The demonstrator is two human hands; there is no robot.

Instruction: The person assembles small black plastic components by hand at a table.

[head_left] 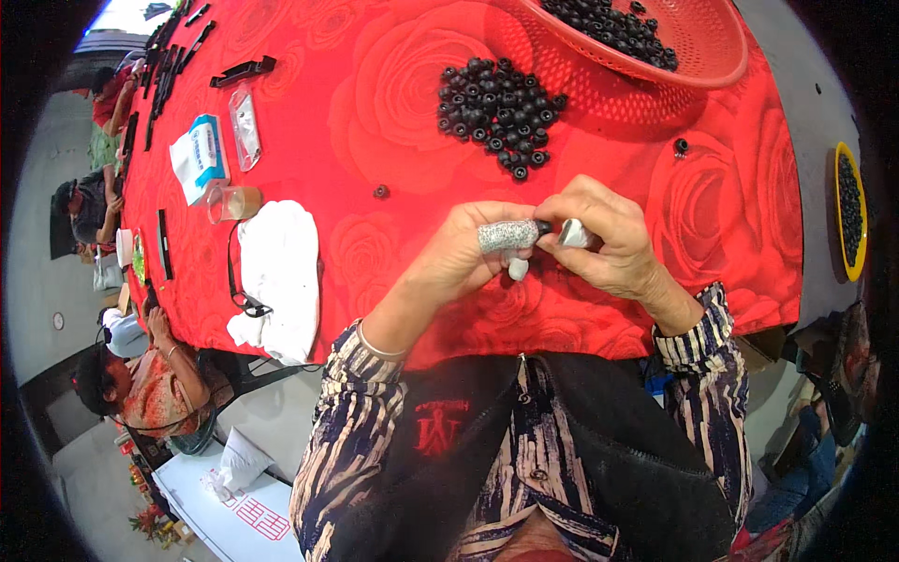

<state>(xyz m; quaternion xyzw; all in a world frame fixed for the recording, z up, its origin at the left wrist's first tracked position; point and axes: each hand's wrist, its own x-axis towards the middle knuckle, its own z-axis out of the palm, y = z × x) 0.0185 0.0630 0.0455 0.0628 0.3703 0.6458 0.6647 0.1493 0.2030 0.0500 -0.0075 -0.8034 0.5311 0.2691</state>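
Observation:
My left hand (454,245) and my right hand (604,229) meet over the near part of the red tablecloth. Between their fingertips is a small black part (544,228), mostly covered, pinched by both hands. A speckled silver-grey sleeve (508,236) wraps a finger of my left hand, and a whitish cover (575,233) is on a right-hand digit. Below the left fingers shows a small white tip (517,270); what it belongs to is unclear. Beyond my hands lies a pile of round black parts (496,108) with holes in their ends.
A red plastic basket (721,51) holds more black parts at the far right. One loose part (681,146) lies below it, another (381,191) left of the pile. To the left are a white cloth (276,272), a plastic cup (234,202) and a tissue pack (199,157). Several people sit along the left edge.

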